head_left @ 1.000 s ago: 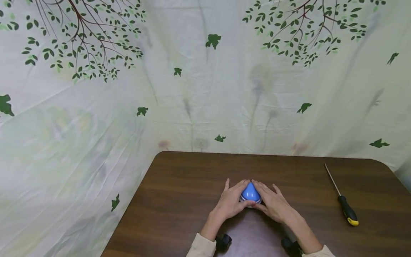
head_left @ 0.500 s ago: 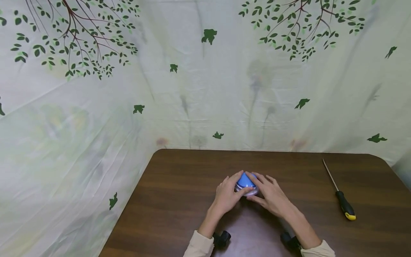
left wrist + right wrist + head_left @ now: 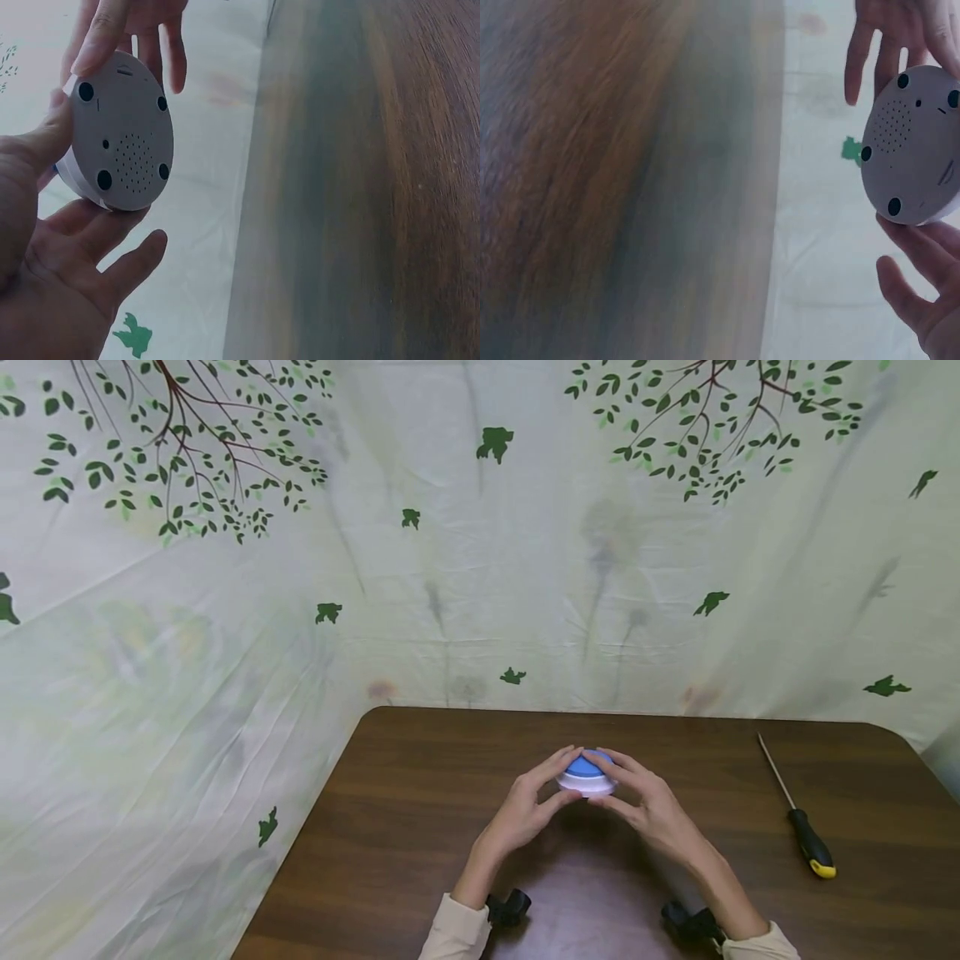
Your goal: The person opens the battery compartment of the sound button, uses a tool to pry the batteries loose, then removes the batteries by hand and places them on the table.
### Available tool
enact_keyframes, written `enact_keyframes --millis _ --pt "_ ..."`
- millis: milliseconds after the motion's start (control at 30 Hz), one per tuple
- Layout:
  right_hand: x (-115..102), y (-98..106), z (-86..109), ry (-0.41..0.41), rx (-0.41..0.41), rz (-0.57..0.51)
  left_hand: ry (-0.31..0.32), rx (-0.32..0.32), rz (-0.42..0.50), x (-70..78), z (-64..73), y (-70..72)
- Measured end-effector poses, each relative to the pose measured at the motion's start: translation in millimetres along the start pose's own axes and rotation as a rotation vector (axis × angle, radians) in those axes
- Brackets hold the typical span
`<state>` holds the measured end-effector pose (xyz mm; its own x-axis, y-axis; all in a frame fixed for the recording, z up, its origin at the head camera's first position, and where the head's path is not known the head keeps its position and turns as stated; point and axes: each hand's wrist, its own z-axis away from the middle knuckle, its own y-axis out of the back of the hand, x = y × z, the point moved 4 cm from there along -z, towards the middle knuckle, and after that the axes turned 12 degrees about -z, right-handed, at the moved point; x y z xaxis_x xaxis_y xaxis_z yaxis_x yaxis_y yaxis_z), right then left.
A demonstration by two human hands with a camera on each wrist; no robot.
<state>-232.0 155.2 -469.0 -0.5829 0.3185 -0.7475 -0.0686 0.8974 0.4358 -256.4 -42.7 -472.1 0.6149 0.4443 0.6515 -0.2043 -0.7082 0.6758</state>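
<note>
Device (image 3: 587,778), blue on top and white at the base, sits between your two hands, raised off the brown table (image 3: 420,827). Your left hand (image 3: 527,806) grips its left side and your right hand (image 3: 658,807) its right, fingers curved over the far side and blue top, thumbs at the near edge of the white base. Both wrist views show its underside (image 3: 124,131). A screwdriver (image 3: 810,842) lies well apart, to your right.

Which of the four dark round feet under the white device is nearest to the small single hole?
In the left wrist view, the lower-left foot, directly below the dark hole in the white base; the others lie farther away.
</note>
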Motion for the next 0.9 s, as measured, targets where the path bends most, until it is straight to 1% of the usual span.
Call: enact_keyframes --millis 100,233,400,533,600,767,900 --pt "-0.4 2.4 -0.2 -0.012 0.020 -0.091 0.003 0.005 0.049 -0.4 -0.3 -0.3" --pt "-0.4 4.7 0.7 -0.013 0.041 -0.154 0.000 0.016 0.077 0.0 -0.5 -2.2" --pt "0.3 8.5 2.3 -0.008 0.040 -0.202 0.015 0.011 0.126 1.9 -0.4 -5.3" --pt "0.1 11.5 1.9 0.000 0.025 -0.224 0.038 -0.004 0.185 3.2 -0.6 -6.3" --pt "-1.2 12.4 1.8 0.017 0.018 -0.225 0.039 -0.003 0.222 4.1 -0.9 -6.7" --pt "-2.9 13.4 3.2 0.057 -0.005 -0.238 0.003 0.004 0.262 6.5 -1.8 -6.8" --pt "0.1 14.4 5.0 0.050 -0.039 -0.257 -0.036 0.010 0.270 6.9 -2.3 -6.3"
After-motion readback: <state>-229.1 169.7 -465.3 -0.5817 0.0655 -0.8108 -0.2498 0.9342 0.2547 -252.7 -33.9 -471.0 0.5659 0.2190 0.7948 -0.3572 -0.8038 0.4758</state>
